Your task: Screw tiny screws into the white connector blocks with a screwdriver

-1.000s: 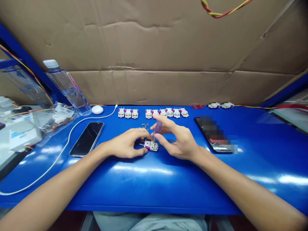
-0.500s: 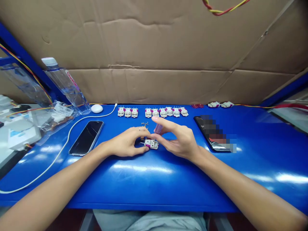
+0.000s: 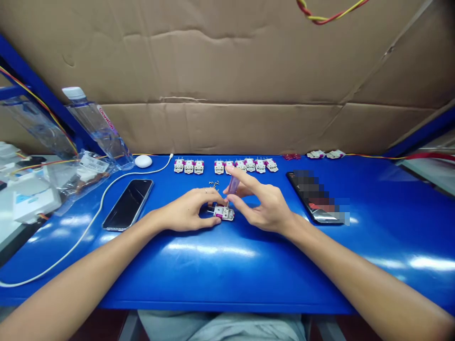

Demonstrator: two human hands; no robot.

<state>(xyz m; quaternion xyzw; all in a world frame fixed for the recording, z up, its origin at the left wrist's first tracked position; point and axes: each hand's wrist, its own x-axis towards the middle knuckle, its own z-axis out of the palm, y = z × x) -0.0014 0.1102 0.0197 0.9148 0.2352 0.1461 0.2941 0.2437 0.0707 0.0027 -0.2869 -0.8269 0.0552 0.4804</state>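
Note:
A small white and magenta plug part [image 3: 223, 213] lies on the blue table [image 3: 227, 270] in front of me. My left hand [image 3: 186, 210] grips it from the left and pins it down. My right hand [image 3: 265, 203] pinches a small screwdriver with a clear purple handle [image 3: 232, 185], held nearly upright with its tip on the part. A few tiny screws [image 3: 213, 183] lie just behind my hands.
A row of like white and magenta parts [image 3: 225, 166] stands along the back edge. A dark phone [image 3: 128, 203] and a white cable [image 3: 88, 222] lie left, another phone [image 3: 316, 199] right. A water bottle [image 3: 97, 125] and plastic bags sit far left. A cardboard wall [image 3: 227, 71] closes the back.
My right hand's fingers have shifted on the purple handle, and the screwdriver tilts slightly differently on the part. My left hand and the part stay put.

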